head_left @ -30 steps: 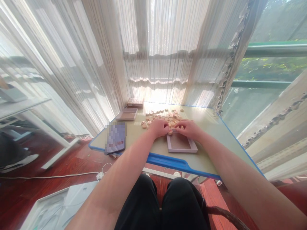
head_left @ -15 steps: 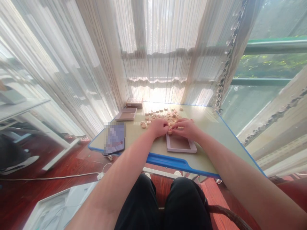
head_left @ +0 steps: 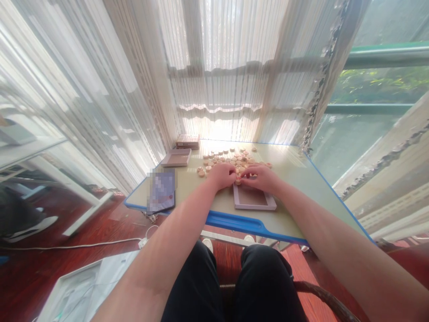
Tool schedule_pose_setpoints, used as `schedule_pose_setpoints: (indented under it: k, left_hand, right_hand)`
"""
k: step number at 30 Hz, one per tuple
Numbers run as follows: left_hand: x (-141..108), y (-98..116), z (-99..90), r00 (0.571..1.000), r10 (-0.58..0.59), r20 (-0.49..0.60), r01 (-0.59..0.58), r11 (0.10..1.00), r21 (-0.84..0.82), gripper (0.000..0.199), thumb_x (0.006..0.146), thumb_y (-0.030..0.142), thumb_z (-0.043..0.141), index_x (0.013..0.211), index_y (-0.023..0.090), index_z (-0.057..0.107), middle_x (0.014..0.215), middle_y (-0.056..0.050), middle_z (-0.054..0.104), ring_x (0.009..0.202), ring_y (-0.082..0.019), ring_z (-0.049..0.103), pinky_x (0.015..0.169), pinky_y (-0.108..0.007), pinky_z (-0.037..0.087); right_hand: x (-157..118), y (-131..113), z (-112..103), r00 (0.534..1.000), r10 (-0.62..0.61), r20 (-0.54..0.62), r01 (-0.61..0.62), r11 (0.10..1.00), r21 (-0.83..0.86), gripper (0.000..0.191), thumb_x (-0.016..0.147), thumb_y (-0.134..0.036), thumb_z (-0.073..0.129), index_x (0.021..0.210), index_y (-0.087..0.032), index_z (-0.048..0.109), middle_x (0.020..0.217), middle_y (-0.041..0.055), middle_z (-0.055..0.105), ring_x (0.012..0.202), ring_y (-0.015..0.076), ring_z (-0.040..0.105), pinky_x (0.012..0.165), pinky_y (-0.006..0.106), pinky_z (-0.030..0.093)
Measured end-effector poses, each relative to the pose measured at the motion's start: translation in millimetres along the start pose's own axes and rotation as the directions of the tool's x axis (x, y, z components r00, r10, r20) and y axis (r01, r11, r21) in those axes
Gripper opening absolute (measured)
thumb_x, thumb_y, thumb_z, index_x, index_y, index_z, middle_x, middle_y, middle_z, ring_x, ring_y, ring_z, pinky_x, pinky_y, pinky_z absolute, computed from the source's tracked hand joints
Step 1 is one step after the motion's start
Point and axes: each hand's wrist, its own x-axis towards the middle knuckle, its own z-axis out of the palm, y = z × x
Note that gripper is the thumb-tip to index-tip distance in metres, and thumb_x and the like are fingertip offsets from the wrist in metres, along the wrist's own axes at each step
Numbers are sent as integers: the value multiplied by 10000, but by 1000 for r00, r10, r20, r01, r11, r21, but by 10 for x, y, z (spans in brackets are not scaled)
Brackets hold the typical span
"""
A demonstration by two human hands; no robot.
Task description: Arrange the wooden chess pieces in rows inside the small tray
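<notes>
Picture the table [head_left: 315, 179] as a clock dial, the seated person at six. Much of the action is screened from me: the left hand [head_left: 223, 175] is curled, its fingertips tucked out of sight against one wooden disc [head_left: 238, 181], so I can't tell how firmly it grips. The right hand [head_left: 261, 176] comes in from the three o'clock side, thumb and fingers partly apart, tips right by that same disc; whether they touch it I can't make out. The disc sits near the dial's centre, at the ten o'clock corner of a shallow tray [head_left: 254, 207], whose far rim the right hand partly covers. The hands also block part of the loose discs [head_left: 233, 162] spread towards eleven and twelve. At nine, a tablet [head_left: 163, 190] is half lost under a pixelated patch.

Red marks show on the held disc, too small to read; the print on the flat box [head_left: 188, 141] between ten and eleven is equally illegible.

The discs are pale, thick and round, like wood. The tray looks like cardboard, pinkish, low-walled and rectangular, matching a second tray [head_left: 177, 158] at ten. Smooth blue trim [head_left: 234, 220] edges the pale tabletop, and sheer, striped curtains [head_left: 228, 53] hang beyond twelve.
</notes>
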Motion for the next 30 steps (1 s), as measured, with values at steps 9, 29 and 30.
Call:
schedule_pose_setpoints:
  k: [9, 29, 30]
  left_hand:
    - [11, -4, 13, 1000, 8, -22, -8, 1000, 23, 228, 738, 240, 449, 636, 186, 646, 649, -28, 612, 669, -173, 532, 637, -290, 404]
    - [140, 0, -35, 967, -38, -251, 63, 993, 95, 285, 808, 210, 466, 1017, 178, 657, 1028, -72, 653, 1000, -223, 545, 880, -334, 445]
    - [201, 0, -47, 970, -12, -242, 41, 992, 116, 310, 807, 204, 472, 1067, 178, 640, 1086, -75, 637, 1047, -231, 524, 908, -347, 438]
  right_hand:
    - [5, 24, -40, 993, 76, -87, -75, 997, 14, 213, 778, -358, 586, 844, -199, 712, 760, 36, 643, 709, 156, 545, 684, 282, 431]
    - [127, 494, 14, 915, 245, -321, -258, 966, 2, 259, 784, -341, 525, 890, -190, 706, 750, 43, 627, 729, 180, 547, 724, 311, 439]
    - [135, 522, 29, 903, 270, -335, -275, 961, 33, 261, 780, -348, 526, 892, -196, 706, 766, 41, 631, 716, 175, 547, 711, 308, 444]
